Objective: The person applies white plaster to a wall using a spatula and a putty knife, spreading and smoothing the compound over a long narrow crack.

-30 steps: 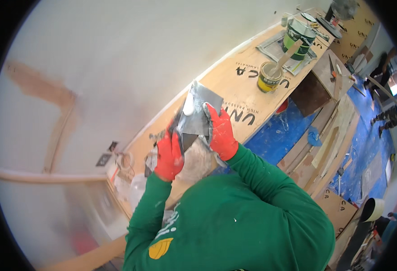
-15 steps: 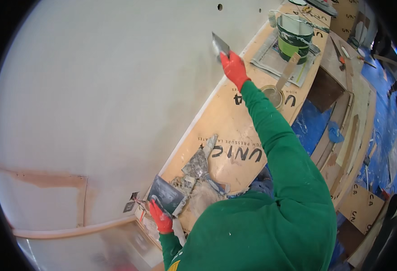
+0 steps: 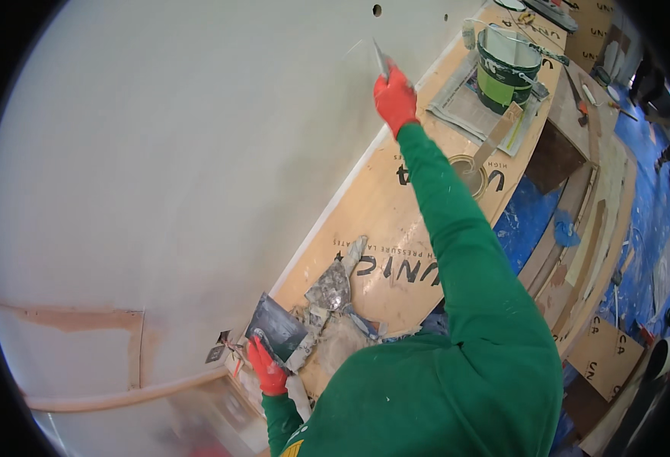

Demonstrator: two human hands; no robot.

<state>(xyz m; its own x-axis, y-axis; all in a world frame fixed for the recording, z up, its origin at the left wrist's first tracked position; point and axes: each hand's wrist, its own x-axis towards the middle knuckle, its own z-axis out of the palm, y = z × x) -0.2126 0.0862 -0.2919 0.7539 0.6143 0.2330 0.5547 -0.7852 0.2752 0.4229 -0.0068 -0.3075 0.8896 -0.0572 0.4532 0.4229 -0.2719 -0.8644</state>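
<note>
My right hand (image 3: pixel 396 97), in a red glove, is stretched far forward to the pale wall (image 3: pixel 198 167) and closed round a putty knife (image 3: pixel 381 59). The knife's metal blade is seen nearly edge-on at the wall; I cannot tell whether it touches. A thin curved line shows on the wall beside the blade. My left hand (image 3: pixel 266 368), also red-gloved, is low on the left and grips a wide, dark rectangular filling blade (image 3: pixel 279 324) with grey filler smeared near the thumb. Close by on the board lies another filler-caked spatula (image 3: pixel 331 288) among crumpled, dirty rags (image 3: pixel 342 339).
The long wooden board (image 3: pixel 373 206) runs along the wall. On it are a green bucket (image 3: pixel 502 76) on newspaper (image 3: pixel 453 103), and an open tin (image 3: pixel 472 179) with a flat stick (image 3: pixel 500 131). Blue sheeting (image 3: pixel 529 217) covers the floor at right. An electrical box with wires (image 3: pixel 221 346) is near my left hand.
My right hand has moved slightly forward, and its knife has turned from showing its face to nearly edge-on. My left hand keeps hold of the wide blade, almost in place. The view has shifted slightly.
</note>
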